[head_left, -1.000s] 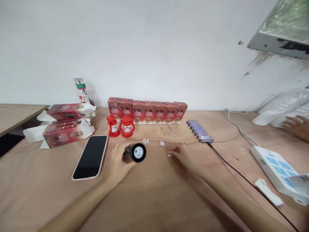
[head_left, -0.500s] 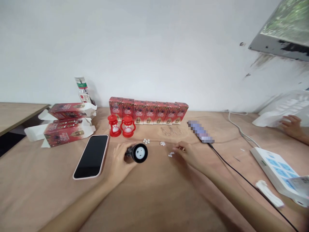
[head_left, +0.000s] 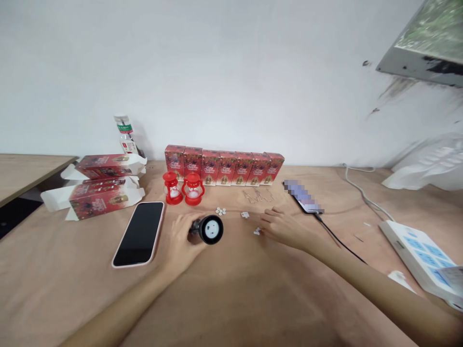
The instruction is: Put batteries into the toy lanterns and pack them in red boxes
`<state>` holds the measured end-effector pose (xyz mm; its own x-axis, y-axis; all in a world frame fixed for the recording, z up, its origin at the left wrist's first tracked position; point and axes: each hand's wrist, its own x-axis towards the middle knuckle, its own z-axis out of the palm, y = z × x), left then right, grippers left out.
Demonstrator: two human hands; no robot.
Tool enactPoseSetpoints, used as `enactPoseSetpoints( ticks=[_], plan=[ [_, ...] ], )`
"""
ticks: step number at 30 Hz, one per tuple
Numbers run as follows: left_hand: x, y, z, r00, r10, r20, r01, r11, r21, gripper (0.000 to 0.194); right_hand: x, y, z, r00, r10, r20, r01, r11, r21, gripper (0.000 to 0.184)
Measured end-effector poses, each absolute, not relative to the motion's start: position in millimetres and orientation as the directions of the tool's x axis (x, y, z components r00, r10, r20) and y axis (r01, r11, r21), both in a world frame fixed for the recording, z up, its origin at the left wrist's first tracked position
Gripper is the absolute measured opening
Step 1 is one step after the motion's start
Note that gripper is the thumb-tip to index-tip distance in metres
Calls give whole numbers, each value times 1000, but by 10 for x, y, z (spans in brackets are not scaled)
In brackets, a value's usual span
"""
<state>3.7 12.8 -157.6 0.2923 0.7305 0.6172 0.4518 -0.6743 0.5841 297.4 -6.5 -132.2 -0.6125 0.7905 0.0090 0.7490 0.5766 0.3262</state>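
My left hand (head_left: 182,238) is wrapped round a small black lantern (head_left: 211,230), held tilted so its round base faces me and shows a white disc inside a black rim. Bent and drawn together, the fingers of my right hand (head_left: 277,225) come down beside a few small white pieces (head_left: 257,231). What lies under those fingertips is hidden. Between the hands are several button cells (head_left: 220,211) in a cluster and some small white parts (head_left: 245,215). Two red mini lanterns (head_left: 173,189) stand upright behind my left hand.
A row of red printed boxes (head_left: 227,168) stands by the wall, with thin wire handles (head_left: 258,195) before it. Opened boxes (head_left: 103,197), a glass bottle (head_left: 125,132) and a phone (head_left: 139,233) are left. Another phone (head_left: 302,196), its cable and a power strip (head_left: 415,246) are right.
My right hand has turned palm-down over the small white pieces, and its forearm has swung outward and up. The left hand holds the lantern as before. Another person's hand has left the right edge.
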Motion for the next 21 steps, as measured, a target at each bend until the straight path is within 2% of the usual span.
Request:
enactPoseSetpoints(
  ticks=[2, 4, 8, 10, 12, 15, 21],
  plan=[
    [35, 128, -1578, 291, 731, 617, 456, -673, 582, 37, 2961, -65, -1299, -585, 811, 8, 783, 561, 270, 12],
    [32, 127, -1579, 290, 733, 615, 463, -670, 581, 36, 2937, -77, -1259, -547, 837, 15, 829, 539, 149, 11],
    [29, 125, -1589, 304, 713, 632, 469, -689, 552, 35, 2793, -126, -1178, -432, 894, 124, 855, 449, -258, 9],
    [25, 123, -1597, 320, 692, 648, 474, -709, 523, 37, 2655, -151, -1153, -337, 910, 241, 786, 413, -459, 12],
    [18, 119, -1601, 343, 684, 644, 494, -715, 496, 39, 2486, -172, -1139, -248, 907, 342, 694, 412, -591, 15],
    [9, 112, -1597, 368, 684, 629, 523, -712, 468, 41, 2242, -206, -1130, -214, 872, 441, 606, 472, -640, 13],
    [22, 97, -1575, 358, 700, 618, 555, -691, 462, 42, 2028, -268, -1098, -346, 721, 601, 612, 659, -437, 12]
  ],
)
